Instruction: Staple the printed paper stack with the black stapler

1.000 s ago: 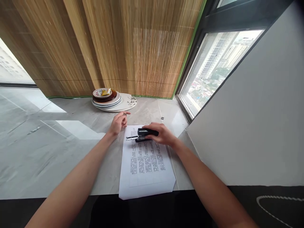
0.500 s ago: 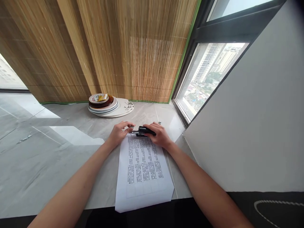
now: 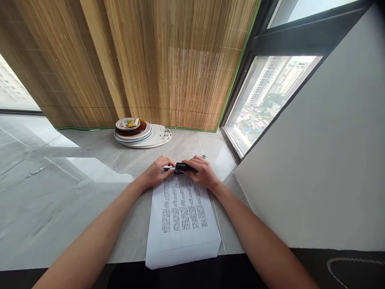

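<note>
A black stapler [image 3: 183, 167] lies across the top edge of a printed sheet of paper [image 3: 183, 212]. My right hand [image 3: 203, 170] is wrapped round the stapler's right end. At its left end, my left hand [image 3: 159, 170] pinches a small metallic part [image 3: 169, 169] that sticks out leftward from the black body. The fingertips of my left hand are close to the stapler's body. The paper lies flat on the grey marble surface, its near edge reaching the front edge.
A stack of plates [image 3: 132, 130] with a crumpled yellow and white item on top stands behind my left hand, partly on a white oval plate [image 3: 162, 136]. Behind hangs a bamboo blind [image 3: 144, 64]. A window [image 3: 264, 100] and a white wall [image 3: 325, 160] are at the right.
My left hand has moved right, closer to the stapler, and less of the metallic part sticks out. The stapler's two black halves look closer together. The view has shifted slightly.
</note>
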Demonstrator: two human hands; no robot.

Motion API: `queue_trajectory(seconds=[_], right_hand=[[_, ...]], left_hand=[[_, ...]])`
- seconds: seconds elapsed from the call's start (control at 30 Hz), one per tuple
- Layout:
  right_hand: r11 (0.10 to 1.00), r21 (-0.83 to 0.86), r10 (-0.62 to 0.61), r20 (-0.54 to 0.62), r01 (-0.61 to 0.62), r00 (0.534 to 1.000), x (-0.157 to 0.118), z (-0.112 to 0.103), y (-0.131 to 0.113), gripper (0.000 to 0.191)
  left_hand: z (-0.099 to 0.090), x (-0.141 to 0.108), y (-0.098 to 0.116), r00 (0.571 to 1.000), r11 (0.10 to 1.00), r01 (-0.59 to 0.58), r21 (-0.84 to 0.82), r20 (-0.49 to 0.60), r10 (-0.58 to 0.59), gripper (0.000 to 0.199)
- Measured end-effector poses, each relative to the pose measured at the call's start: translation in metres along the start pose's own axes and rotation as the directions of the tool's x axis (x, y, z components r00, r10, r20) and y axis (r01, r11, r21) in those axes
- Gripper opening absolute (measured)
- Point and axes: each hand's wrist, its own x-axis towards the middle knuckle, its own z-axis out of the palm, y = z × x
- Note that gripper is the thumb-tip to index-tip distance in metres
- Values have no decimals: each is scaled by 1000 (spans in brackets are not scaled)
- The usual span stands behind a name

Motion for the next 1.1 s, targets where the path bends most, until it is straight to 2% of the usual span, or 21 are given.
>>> queue_trajectory(seconds=[0.27, 0.43, 0.6, 0.77, 0.87, 1.0, 1.1], right_hand=[[1000, 15, 8, -15, -7, 1000, 1, -3, -2, 28], [991, 125, 58, -60, -50, 997, 0, -11, 3, 29], [978, 191, 99, -59, -86, 993, -3, -22, 12, 31], [970, 206, 144, -52, -130, 988, -4, -35, 16, 30], [969, 223, 106, -4, -102, 994, -1, -35, 10, 28], [962, 272, 10, 57, -25, 998, 3, -22, -9, 26], [958, 286, -6, 39, -5, 999, 5, -12, -23, 23]], left_hand=[[-1, 0, 2, 998, 1000, -15, 2, -55, 15, 18], [-2, -1, 0, 993, 998, -53, 16, -106, 54, 20], [-5, -2, 2, 988, 995, -101, 13, -114, 102, 15], [-8, -3, 1, 990, 995, -62, -72, -135, 52, 20], [-6, -3, 2, 993, 993, -11, -116, -120, -3, 20], [0, -3, 4, 997, 986, 6, -166, -75, -19, 33], [4, -2, 6, 998, 994, -18, -111, -54, 12, 21]])
